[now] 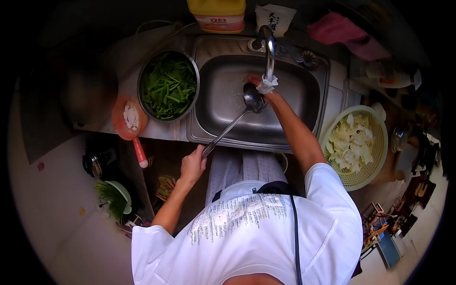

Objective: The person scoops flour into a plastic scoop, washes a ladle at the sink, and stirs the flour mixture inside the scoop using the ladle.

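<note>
My left hand is closed around the handle end of a metal ladle, just over the sink's front edge. The handle slants up to the right, and the ladle's bowl hangs inside the steel sink below the tap. My right hand reaches in from the right, at the ladle's bowl. The bowl and the white wrap on the tap's mouth hide most of its fingers, so I cannot see whether they grip anything.
Left of the sink stand a metal bowl of chopped greens and a red-handled scoop with white powder. On the right is a green basket of torn cabbage leaves. A yellow jug and pink cloth lie behind.
</note>
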Action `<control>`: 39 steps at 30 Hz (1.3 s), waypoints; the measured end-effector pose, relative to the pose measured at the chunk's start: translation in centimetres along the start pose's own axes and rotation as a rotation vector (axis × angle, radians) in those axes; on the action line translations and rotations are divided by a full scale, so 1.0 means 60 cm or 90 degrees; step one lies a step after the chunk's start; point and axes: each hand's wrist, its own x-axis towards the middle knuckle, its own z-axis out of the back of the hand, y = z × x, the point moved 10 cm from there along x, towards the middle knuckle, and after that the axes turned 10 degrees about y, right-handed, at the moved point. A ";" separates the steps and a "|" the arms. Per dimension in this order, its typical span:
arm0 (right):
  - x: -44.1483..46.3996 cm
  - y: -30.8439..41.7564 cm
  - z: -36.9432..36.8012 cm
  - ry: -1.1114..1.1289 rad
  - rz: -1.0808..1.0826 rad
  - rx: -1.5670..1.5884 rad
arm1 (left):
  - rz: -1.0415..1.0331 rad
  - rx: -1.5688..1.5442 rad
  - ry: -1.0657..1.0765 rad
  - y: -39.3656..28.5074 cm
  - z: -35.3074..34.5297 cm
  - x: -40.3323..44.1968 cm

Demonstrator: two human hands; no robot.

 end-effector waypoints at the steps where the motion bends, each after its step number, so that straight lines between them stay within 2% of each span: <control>1: -0.013 0.010 0.001 -0.057 0.028 -0.027 | 0.003 -0.022 0.007 0.002 -0.004 0.002; 2: -0.014 -0.002 -0.009 -0.060 0.031 -0.027 | 0.000 -0.021 0.008 -0.001 -0.008 0.005; 4: -0.062 0.074 -0.046 -0.237 0.361 -0.486 | 0.032 -0.134 0.018 0.001 -0.022 0.009; 5: -0.074 0.070 -0.067 -0.240 0.361 -0.486 | 0.030 -0.133 0.019 -0.008 -0.026 0.014; 7: -0.123 0.142 -0.164 -0.271 0.376 -0.740 | 0.073 -0.227 0.021 -0.013 -0.034 0.025; 8: -0.133 0.162 -0.183 -0.267 0.429 -0.789 | 0.076 -0.242 0.020 -0.024 -0.028 0.027; 11: -0.090 0.125 -0.112 -0.322 0.380 -0.839 | 0.081 -0.259 0.027 -0.030 -0.022 0.026; 12: -0.075 0.118 -0.081 -0.323 0.379 -0.838 | 0.081 -0.258 0.028 -0.032 -0.020 0.025; 13: -0.042 0.093 -0.020 -0.241 0.286 -0.550 | 0.073 -0.255 0.026 -0.035 -0.016 0.024; 15: -0.009 0.027 0.003 -0.161 0.193 -0.259 | 0.063 -0.247 0.028 -0.033 -0.011 0.024; 17: -0.052 0.057 -0.050 -0.327 0.327 -0.593 | 0.071 -0.236 0.044 -0.026 -0.021 0.029; 18: -0.072 0.077 -0.074 -0.329 0.326 -0.594 | 0.069 -0.237 0.046 -0.031 -0.020 0.028; 20: -0.121 0.165 -0.172 -0.295 0.419 -0.835 | 0.091 -0.248 0.059 -0.034 -0.021 0.023; 21: -0.108 0.149 -0.147 -0.296 0.420 -0.833 | 0.092 -0.246 0.059 -0.032 -0.021 0.020; 23: -0.044 0.065 -0.026 -0.228 0.274 -0.437 | 0.086 -0.251 0.064 -0.029 -0.024 0.013; 25: -0.045 0.046 -0.028 -0.235 0.110 -0.260 | 0.089 -0.265 0.065 -0.019 -0.031 0.011; 27: -0.080 0.083 -0.081 -0.360 0.343 -0.640 | 0.090 -0.284 0.067 -0.016 -0.034 0.018; 28: -0.113 0.128 -0.142 -0.308 0.392 -0.727 | 0.082 -0.290 0.073 -0.017 -0.034 0.019; 29: -0.116 0.124 -0.136 -0.308 0.389 -0.726 | 0.075 -0.296 0.077 -0.017 -0.034 0.019; 30: -0.128 0.129 -0.128 -0.351 0.406 -0.765 | 0.077 -0.296 0.079 -0.022 -0.029 0.015; 31: -0.134 0.138 -0.123 -0.395 0.428 -0.802 | 0.136 -0.383 0.128 -0.019 -0.037 0.011; 32: -0.105 0.111 -0.080 -0.323 0.292 -0.584 | 0.194 -0.471 0.175 -0.014 -0.051 0.004; 33: -0.087 0.078 -0.044 -0.303 0.159 -0.366 | 0.195 -0.471 0.174 -0.011 -0.053 0.003; 34: -0.084 0.064 -0.023 -0.300 0.147 -0.209 | 0.176 -0.486 0.169 -0.009 -0.056 0.004; 36: -0.077 0.039 -0.011 -0.297 0.136 -0.052 | 0.155 -0.501 0.165 -0.007 -0.051 0.009; 39: -0.085 0.049 -0.036 -0.322 0.302 -0.292 | 0.176 -0.498 0.191 -0.005 -0.040 0.008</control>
